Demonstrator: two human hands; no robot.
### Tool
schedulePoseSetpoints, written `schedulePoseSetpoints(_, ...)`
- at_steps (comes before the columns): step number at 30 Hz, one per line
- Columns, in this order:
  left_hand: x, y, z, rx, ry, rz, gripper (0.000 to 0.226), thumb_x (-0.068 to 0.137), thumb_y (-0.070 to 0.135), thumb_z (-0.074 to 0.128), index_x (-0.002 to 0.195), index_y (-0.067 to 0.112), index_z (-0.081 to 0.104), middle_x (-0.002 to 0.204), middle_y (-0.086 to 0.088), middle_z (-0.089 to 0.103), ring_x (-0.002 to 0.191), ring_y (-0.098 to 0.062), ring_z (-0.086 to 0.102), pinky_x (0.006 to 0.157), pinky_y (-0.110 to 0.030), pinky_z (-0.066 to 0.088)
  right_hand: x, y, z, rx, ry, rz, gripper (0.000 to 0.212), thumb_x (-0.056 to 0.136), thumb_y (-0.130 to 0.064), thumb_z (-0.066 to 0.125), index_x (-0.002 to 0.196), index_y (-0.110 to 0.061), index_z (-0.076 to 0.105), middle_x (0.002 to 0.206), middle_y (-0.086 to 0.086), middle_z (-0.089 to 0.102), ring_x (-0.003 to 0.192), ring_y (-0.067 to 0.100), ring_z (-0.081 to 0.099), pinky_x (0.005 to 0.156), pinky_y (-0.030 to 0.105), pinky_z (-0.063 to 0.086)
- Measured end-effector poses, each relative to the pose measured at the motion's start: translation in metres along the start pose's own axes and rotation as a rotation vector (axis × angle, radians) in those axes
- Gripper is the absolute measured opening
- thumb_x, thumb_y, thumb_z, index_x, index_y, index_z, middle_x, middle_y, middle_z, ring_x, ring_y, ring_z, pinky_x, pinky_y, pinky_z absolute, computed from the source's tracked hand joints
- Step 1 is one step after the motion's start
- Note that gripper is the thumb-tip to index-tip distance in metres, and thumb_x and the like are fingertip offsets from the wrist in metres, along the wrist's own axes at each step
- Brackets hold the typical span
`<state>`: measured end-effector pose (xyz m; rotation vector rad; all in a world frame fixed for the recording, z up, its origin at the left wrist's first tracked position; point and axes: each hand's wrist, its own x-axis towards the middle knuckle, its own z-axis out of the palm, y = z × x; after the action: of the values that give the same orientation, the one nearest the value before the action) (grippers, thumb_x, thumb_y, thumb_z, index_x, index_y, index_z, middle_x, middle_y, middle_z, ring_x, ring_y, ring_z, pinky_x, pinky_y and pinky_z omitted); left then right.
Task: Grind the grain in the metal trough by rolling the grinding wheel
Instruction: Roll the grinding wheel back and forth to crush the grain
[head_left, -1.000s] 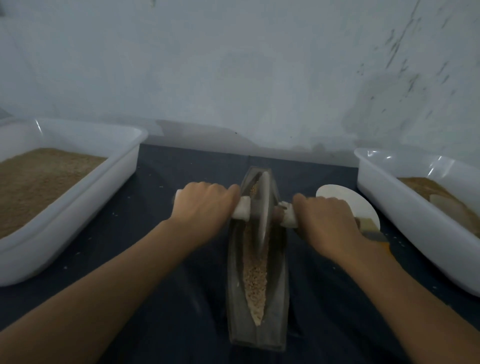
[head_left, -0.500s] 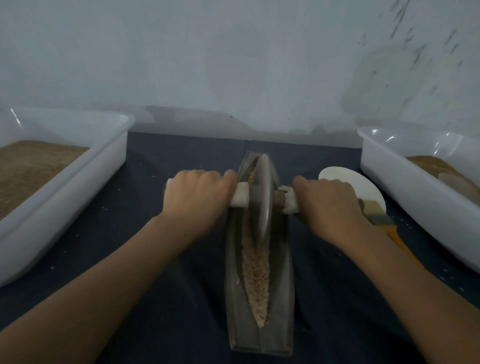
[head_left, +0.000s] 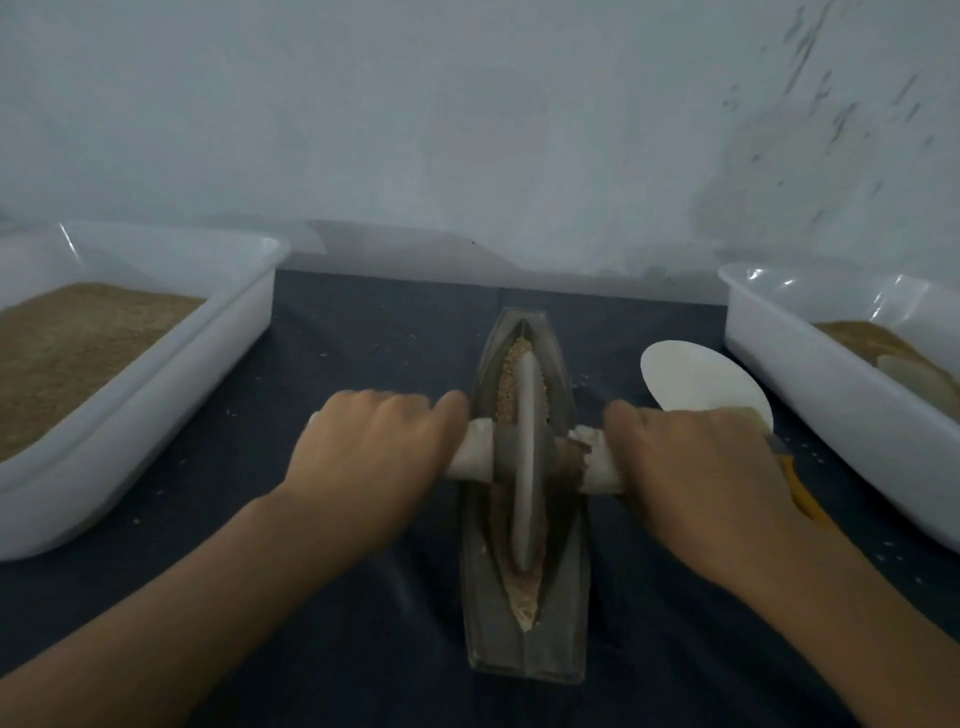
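At centre of the dark surface (head_left: 363, 332), lengthwise to the viewer: one boat-shaped metal trough (head_left: 524, 644), holding grain (head_left: 511, 364) along its groove. Grinding wheel (head_left: 524, 467): upright disc standing in the groove at about mid-length, its axle crossing the trough, each end wrapped in white as a handle. Left hand (head_left: 374, 457): grip curled over the left handle, knuckles up. Right hand (head_left: 691, 467): grip curled over the right handle likewise. Grain, far end: whole, pale kernels plainly visible either side of the wheel's rim. Grain, near end: appears finer and more compacted, tapering to the trough's point; blur makes the texture hard to confirm. Judged progress: grinding under way, not finished; the coarse kernels at the far end want more passes of the wheel along the full groove. Left of trough, well apart: white tub (head_left: 156, 415) filled with brown grain. Right of trough: second white tub (head_left: 831, 415) with a smaller amount of brownish material and a pale object partly buried in it. Between trough and right tub: white round scoop-like piece (head_left: 696, 379), and a yellow-handled tool (head_left: 802, 493) partly hidden behind the right hand.
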<state>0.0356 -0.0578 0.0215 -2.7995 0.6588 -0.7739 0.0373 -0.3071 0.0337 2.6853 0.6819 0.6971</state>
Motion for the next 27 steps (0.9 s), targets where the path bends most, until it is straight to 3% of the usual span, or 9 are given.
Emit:
schedulePoseSetpoints(2, -0.011, 0.001, -0.007, -0.023, -0.005, 0.023, 0.052, 0.042, 0.024, 0.086, 0.074, 0.021, 0.045, 0.055, 0.005, 0.046, 0.045, -0.012, 0.026, 0.044, -0.024, 0.019, -0.01, -0.002, -0.002, 0.053, 0.058, -0.009, 0.053, 0.037, -0.004, 0.083, 0.066, -0.018, 0.041, 0.047, 0.0, 0.046, 0.033, 0.023, 0.042, 0.038, 0.032, 0.035)
schedulePoseSetpoints(4, -0.009, 0.0, -0.004, 0.008, -0.03, 0.016, 0.052, 0.041, 0.024, 0.087, 0.072, 0.02, 0.046, 0.053, 0.005, 0.046, 0.044, -0.012, 0.026, 0.044, -0.023, 0.018, -0.008, -0.002, 0.002, 0.042, 0.035, 0.009, 0.05, 0.039, -0.003, 0.084, 0.065, -0.016, 0.044, 0.046, 0.001, 0.047, 0.033, 0.024, 0.043, 0.038, 0.03, 0.034)
schedulePoseSetpoints(9, 0.035, -0.01, 0.027, 0.126, -0.022, -0.065, 0.043, 0.06, 0.018, 0.078, 0.071, 0.019, 0.036, 0.051, 0.006, 0.038, 0.039, -0.016, 0.025, 0.045, -0.023, 0.007, 0.043, 0.012, 0.032, -0.067, -0.067, 0.107, 0.031, 0.078, -0.026, 0.066, 0.083, -0.022, 0.035, 0.072, -0.002, 0.059, 0.058, 0.024, 0.053, 0.052, 0.032, 0.027)
schedulePoseSetpoints(14, 0.082, -0.021, 0.052, 0.176, 0.037, -0.101, 0.035, 0.075, 0.02, 0.066, 0.077, 0.02, 0.031, 0.057, 0.003, 0.043, 0.047, -0.026, 0.045, 0.045, -0.03, 0.02, 0.08, 0.031, 0.057, -0.007, -0.036, 0.175, 0.025, 0.08, -0.026, 0.065, 0.087, -0.019, 0.042, 0.075, 0.005, 0.061, 0.065, 0.03, 0.057, 0.051, 0.033, 0.026)
schedulePoseSetpoints(17, 0.085, -0.019, 0.044, 0.217, 0.019, -0.078, 0.038, 0.075, 0.02, 0.067, 0.079, 0.021, 0.029, 0.061, 0.002, 0.048, 0.048, -0.023, 0.04, 0.046, -0.029, 0.019, 0.076, 0.029, 0.054, 0.04, -0.09, 0.194, 0.024, 0.084, -0.03, 0.061, 0.093, -0.017, 0.043, 0.08, 0.006, 0.061, 0.069, 0.032, 0.057, 0.054, 0.034, 0.028)
schedulePoseSetpoints(19, 0.073, -0.016, 0.038, 0.188, -0.005, -0.094, 0.033, 0.079, 0.021, 0.063, 0.081, 0.021, 0.03, 0.063, 0.004, 0.044, 0.051, -0.023, 0.042, 0.046, -0.029, 0.02, 0.062, 0.022, 0.041, 0.058, -0.104, 0.175, 0.027, 0.084, -0.033, 0.061, 0.088, -0.019, 0.038, 0.075, 0.002, 0.057, 0.061, 0.026, 0.048, 0.054, 0.033, 0.028)
schedulePoseSetpoints(22, 0.036, -0.01, 0.027, 0.075, -0.049, -0.071, 0.036, 0.08, 0.029, 0.064, 0.081, 0.026, 0.028, 0.065, 0.007, 0.043, 0.053, -0.019, 0.045, 0.049, -0.03, 0.027, 0.029, 0.008, 0.015, -0.048, -0.057, 0.049, 0.035, 0.075, -0.029, 0.071, 0.083, -0.02, 0.039, 0.07, 0.0, 0.059, 0.053, 0.023, 0.049, 0.05, 0.031, 0.026)
schedulePoseSetpoints(25, -0.001, -0.005, 0.008, -0.013, 0.008, -0.013, 0.053, 0.057, 0.032, 0.081, 0.074, 0.029, 0.03, 0.054, 0.01, 0.039, 0.041, -0.014, 0.033, 0.042, -0.022, 0.02, 0.003, -0.003, -0.007, -0.003, 0.057, -0.021, 0.046, 0.039, -0.002, 0.083, 0.068, -0.011, 0.048, 0.048, 0.006, 0.05, 0.034, 0.025, 0.046, 0.041, 0.024, 0.024)
schedulePoseSetpoints(27, -0.011, -0.006, 0.004, -0.047, -0.033, -0.001, 0.052, 0.049, 0.03, 0.084, 0.07, 0.026, 0.036, 0.049, 0.008, 0.041, 0.036, -0.016, 0.036, 0.04, -0.022, 0.022, -0.003, -0.005, -0.011, 0.036, 0.075, -0.032, 0.047, 0.033, 0.004, 0.081, 0.062, -0.01, 0.046, 0.043, 0.006, 0.046, 0.03, 0.024, 0.042, 0.042, 0.021, 0.02)
